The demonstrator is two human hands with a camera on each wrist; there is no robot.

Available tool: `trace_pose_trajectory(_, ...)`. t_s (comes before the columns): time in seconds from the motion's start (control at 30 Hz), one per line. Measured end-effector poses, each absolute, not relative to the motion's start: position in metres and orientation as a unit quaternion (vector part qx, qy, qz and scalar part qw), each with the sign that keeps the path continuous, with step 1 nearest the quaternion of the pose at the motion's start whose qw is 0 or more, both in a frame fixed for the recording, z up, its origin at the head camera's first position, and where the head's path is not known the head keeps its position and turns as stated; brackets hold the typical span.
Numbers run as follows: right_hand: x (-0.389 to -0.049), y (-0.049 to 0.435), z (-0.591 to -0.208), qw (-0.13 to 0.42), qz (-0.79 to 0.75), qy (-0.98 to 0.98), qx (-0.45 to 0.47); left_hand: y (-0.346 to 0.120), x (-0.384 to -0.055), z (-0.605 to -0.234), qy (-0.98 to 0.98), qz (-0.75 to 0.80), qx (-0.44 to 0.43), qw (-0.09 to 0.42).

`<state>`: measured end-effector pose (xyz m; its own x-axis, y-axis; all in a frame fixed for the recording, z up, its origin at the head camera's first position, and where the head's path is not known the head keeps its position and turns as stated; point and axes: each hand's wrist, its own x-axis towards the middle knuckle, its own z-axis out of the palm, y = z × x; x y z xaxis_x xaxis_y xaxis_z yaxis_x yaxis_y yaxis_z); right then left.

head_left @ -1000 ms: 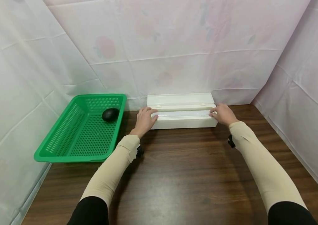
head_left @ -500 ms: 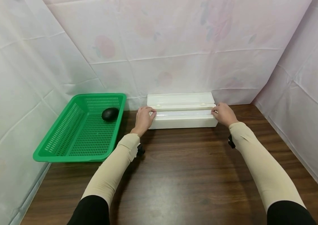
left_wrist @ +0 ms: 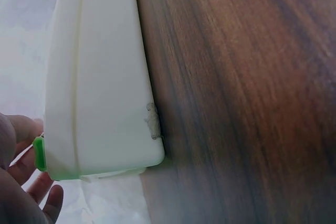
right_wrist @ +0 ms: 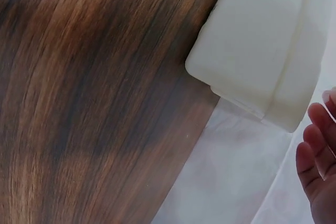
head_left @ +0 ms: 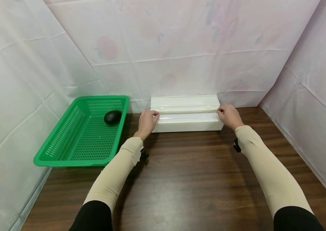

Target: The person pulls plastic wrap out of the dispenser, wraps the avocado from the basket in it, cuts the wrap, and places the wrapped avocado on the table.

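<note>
A long white box (head_left: 188, 125), which looks like a cling film dispenser, stands against the back wall with its lid (head_left: 184, 102) tipped back. Inside lies a shiny, clear roll (head_left: 187, 116). At its left end is my left hand (head_left: 146, 122), thumb and forefinger close together. A small green piece (left_wrist: 39, 153) on that end shows beside these fingers in the left wrist view. At the opposite end, my right hand (head_left: 229, 117) has its thumb and forefinger drawn together at the upper corner; its other fingers (right_wrist: 317, 140) curl loosely, apart from the box. What either fingertip pair holds is hidden.
A green plastic basket (head_left: 116, 154) sits left of the left forearm. It contains a dark, rounded object (head_left: 112, 117), eggplant-like. Floral white cloth (head_left: 163, 51) hangs behind and along both sides of the brown wooden table (head_left: 180, 179).
Both hands have shifted slightly outward from the roll toward the box ends. Their thumbs and forefingers, spread one second ago, have drawn together. The box and basket stay in place.
</note>
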<state>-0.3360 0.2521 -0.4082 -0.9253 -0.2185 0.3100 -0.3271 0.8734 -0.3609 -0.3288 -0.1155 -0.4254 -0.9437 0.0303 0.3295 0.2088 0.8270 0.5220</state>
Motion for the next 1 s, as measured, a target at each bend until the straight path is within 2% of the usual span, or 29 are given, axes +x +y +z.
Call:
trace_pose_trajectory(0.37, -0.3365, 0.2523, -0.4083, 0.154, 0.221, -0.952, 0.143, -0.1178, -0.3278, -0.4266, -0.933, -0.317, -0.055, 0.162)
trace_pose_trajectory(0.63, -0.3390, 0.2522, -0.4090, 0.111, 0.176, -0.963, 0.173, -0.1202, -0.3284, -0.4259, -0.928, -0.327, -0.059, 0.171)
trace_pose_trajectory(1.0, -0.3376, 0.2549, -0.4122, 0.160, 0.211, -0.949, 0.173, -0.1214, -0.3270, -0.4259, -0.916, -0.347, -0.055, 0.194)
